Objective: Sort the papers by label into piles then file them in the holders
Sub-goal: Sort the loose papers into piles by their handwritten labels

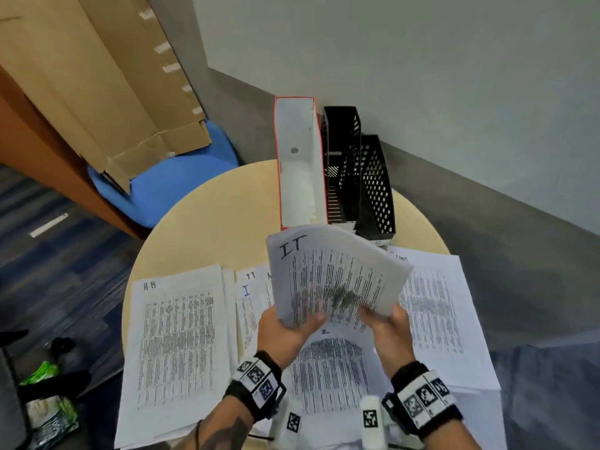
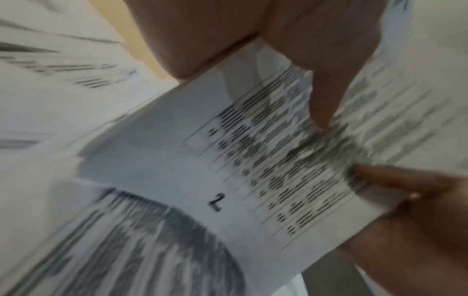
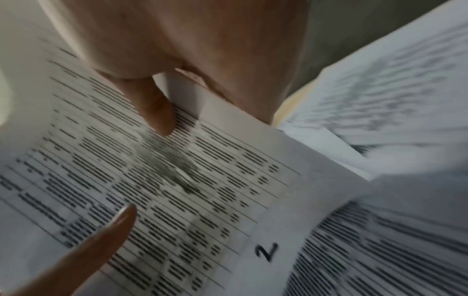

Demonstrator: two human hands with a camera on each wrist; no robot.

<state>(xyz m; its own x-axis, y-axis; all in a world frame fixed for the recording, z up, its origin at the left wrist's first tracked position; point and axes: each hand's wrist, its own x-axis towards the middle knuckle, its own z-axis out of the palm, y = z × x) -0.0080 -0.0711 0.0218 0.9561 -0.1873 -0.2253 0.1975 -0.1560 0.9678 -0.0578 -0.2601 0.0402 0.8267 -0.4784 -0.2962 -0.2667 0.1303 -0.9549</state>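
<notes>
Head view, item one: IT sheaf [image 1: 337,271], a thin bundle of printed sheets marked "IT" at the top corner, held in the air above the counter [image 1: 207,222], just short of the holders. It was gripped at its near edge only; the far end bowed and curled over, so the paper judged light, limp and without stiffness of its own. A smudged, creased patch lay near the grip, so the sheets judged easily crumpled. Best hold judged to be both near corners, or one long edge, with the sheets squared so none slides out.

Left hand [image 1: 285,329]: thumb on top, fingers curled beneath, pinching the near left edge. Right hand [image 1: 388,332]: clamped likewise on the near right edge, thumb over the print.

Item two: HR pile [image 1: 177,345], flat on the counter at left. Further sheets lay flat beneath the hands and at right; their labels were mostly unreadable.

Item three: white holder [image 1: 300,164], red-edged, upright at the far side, nothing visible inside. Black mesh holders [image 1: 360,177], two, touching it on the right.

Beyond: blue chair [image 1: 168,186] carrying cardboard [image 1: 107,79].
</notes>
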